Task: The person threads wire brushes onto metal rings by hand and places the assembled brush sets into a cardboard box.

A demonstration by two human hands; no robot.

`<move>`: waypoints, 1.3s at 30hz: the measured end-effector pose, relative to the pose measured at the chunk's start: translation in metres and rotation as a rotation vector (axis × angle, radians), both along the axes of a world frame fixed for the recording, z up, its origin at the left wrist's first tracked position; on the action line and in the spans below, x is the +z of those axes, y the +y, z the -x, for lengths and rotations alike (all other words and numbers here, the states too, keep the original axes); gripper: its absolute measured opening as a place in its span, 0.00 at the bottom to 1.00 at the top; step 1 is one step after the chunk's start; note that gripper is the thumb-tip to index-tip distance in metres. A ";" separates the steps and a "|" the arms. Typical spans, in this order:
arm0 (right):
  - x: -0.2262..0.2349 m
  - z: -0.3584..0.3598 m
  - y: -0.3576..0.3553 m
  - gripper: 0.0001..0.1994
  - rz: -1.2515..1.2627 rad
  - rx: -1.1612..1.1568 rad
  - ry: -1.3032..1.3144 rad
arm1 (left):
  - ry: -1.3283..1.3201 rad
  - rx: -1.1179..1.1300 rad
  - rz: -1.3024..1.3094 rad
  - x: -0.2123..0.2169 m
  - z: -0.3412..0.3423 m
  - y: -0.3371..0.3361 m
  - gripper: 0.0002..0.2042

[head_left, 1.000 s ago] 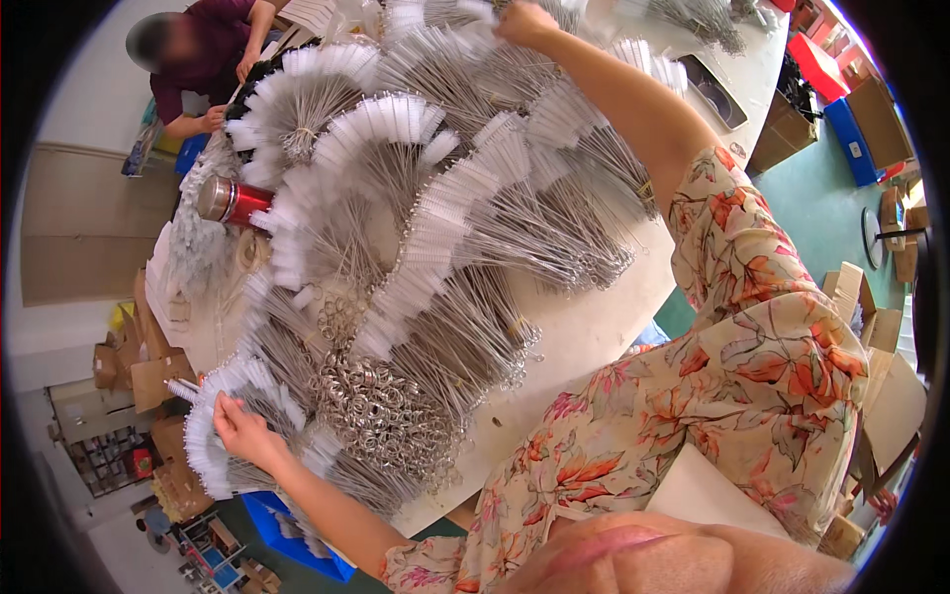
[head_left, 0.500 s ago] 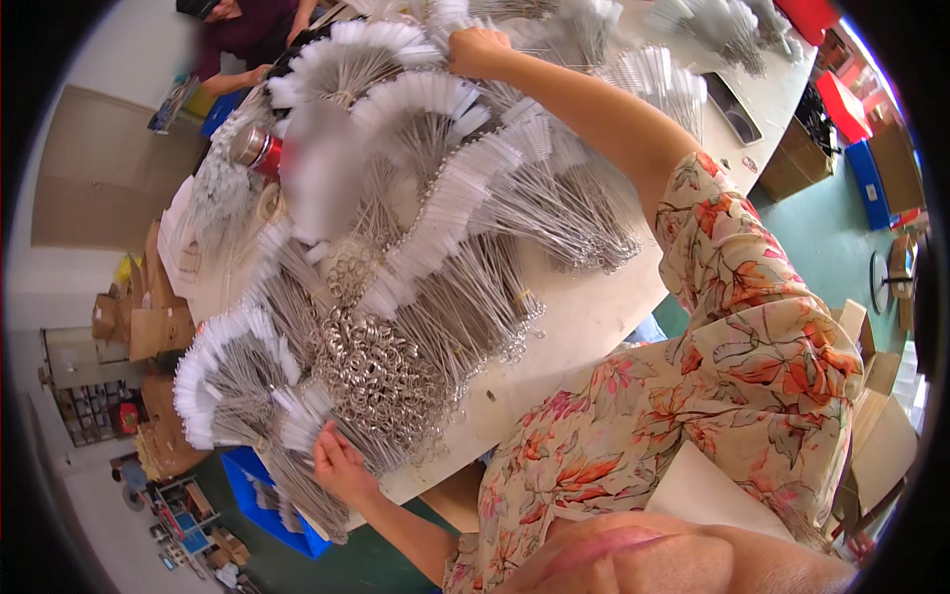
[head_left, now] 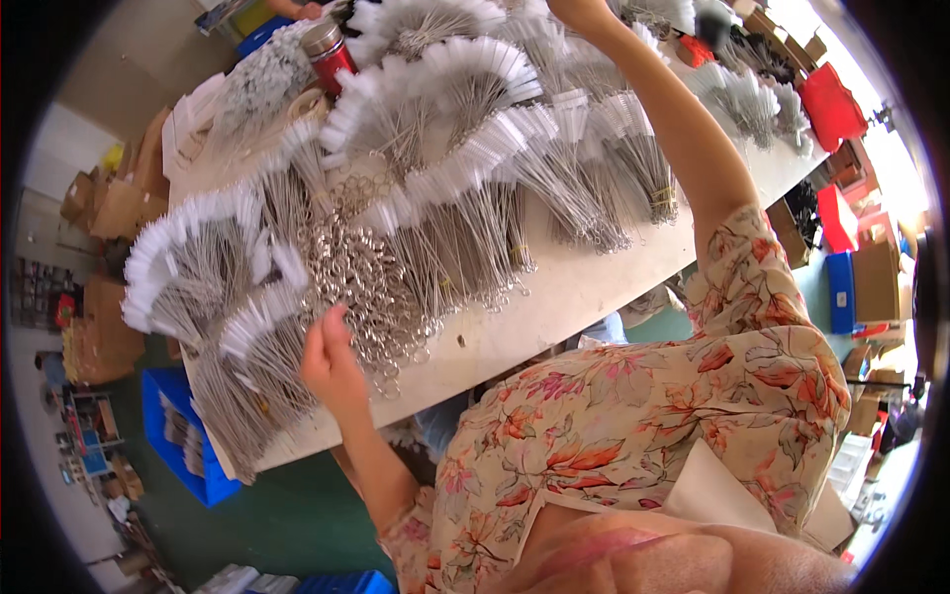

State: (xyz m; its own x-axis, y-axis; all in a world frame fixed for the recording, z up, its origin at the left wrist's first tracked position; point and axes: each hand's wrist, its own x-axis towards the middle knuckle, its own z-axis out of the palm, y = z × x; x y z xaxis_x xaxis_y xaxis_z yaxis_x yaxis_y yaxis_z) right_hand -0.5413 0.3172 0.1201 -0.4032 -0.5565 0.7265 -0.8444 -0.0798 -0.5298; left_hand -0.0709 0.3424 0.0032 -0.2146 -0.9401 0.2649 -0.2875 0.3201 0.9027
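The left grip is held loosely spread near metal rings; whether the right grip is closed cannot be told.

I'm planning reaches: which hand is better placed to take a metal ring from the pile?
Probably the left hand: it is close beside the ring pile, while the right hand is far off at the picture's top edge.

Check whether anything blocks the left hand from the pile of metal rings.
Nothing visible does: the left hand is at the lower left edge of the metal rings; contact is unclear. White-tipped wires lie to its left, not between.
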 end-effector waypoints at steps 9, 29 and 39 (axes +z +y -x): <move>-0.060 -0.255 0.093 0.14 -0.474 0.834 -0.694 | 0.093 -0.182 0.470 0.001 0.108 0.011 0.07; -0.140 -0.174 0.189 0.07 -1.204 0.369 0.249 | 0.070 -0.523 0.225 -0.140 0.062 0.099 0.14; -0.162 -0.243 0.172 0.07 -1.142 0.804 -0.488 | 0.141 -0.470 0.359 -0.113 0.048 0.096 0.18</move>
